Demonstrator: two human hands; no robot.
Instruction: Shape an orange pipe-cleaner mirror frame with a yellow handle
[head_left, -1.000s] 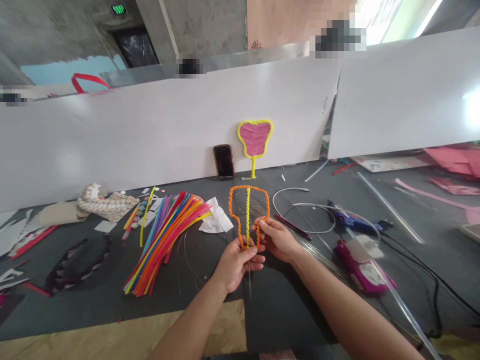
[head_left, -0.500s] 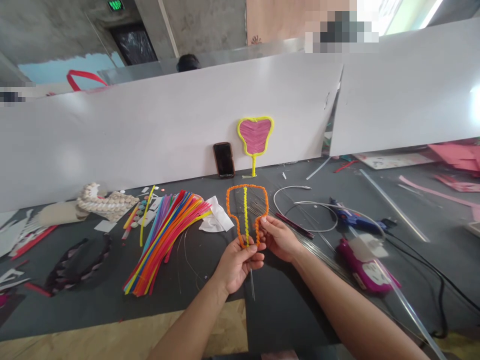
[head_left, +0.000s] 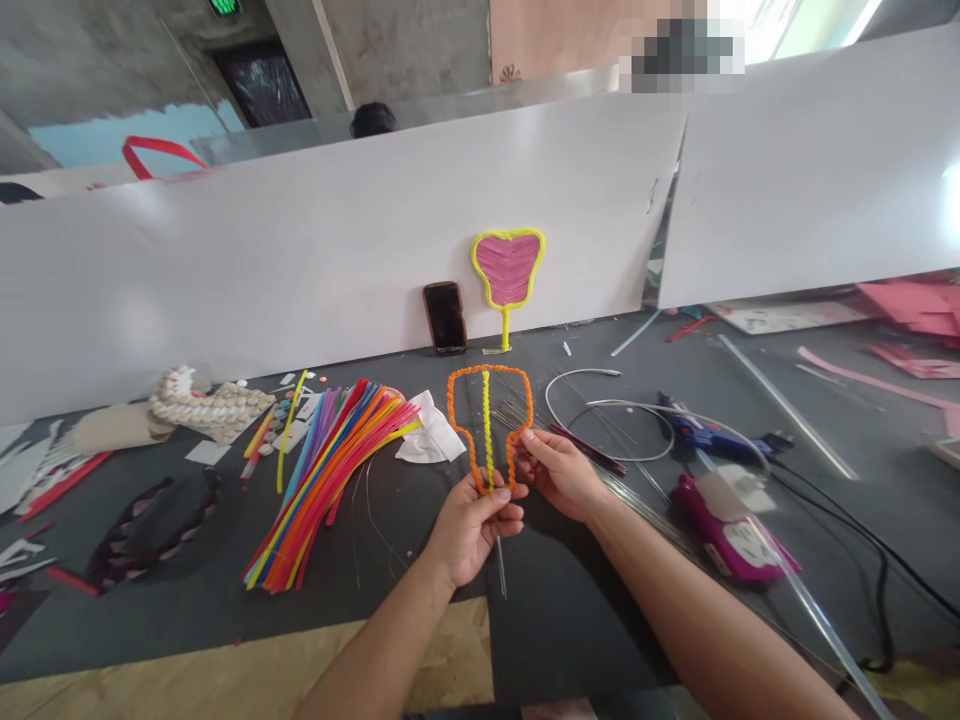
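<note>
Between my hands stands an orange pipe-cleaner frame [head_left: 452, 400], wide at the top and narrower below. A twisted yellow pipe cleaner [head_left: 487, 420] runs down its middle, and thin wire ends [head_left: 502, 570] stick out under it. My left hand [head_left: 469, 530] pinches the frame's lower end between thumb and fingers. Closed on the frame's right side, at the inward bend, is my right hand [head_left: 562, 470]. Beyond them, a pink fan shape with a yellow fuzzy rim [head_left: 508, 270] leans against the white board. Left of my hands lies a bundle of coloured pipe cleaners [head_left: 322, 490].
A phone [head_left: 445, 318] leans on the white board [head_left: 300, 260]. Crumpled tissue [head_left: 429, 432] lies beside the bundle. To the right are a coiled cable [head_left: 551, 400], a blue glue gun [head_left: 697, 432], a magenta object [head_left: 731, 545] and clear sticks [head_left: 787, 410]. A dark braided band [head_left: 150, 540] lies left.
The whole view has shifted slightly. Both hands keep nearly the same hold on the orange frame, and nothing was let go.
</note>
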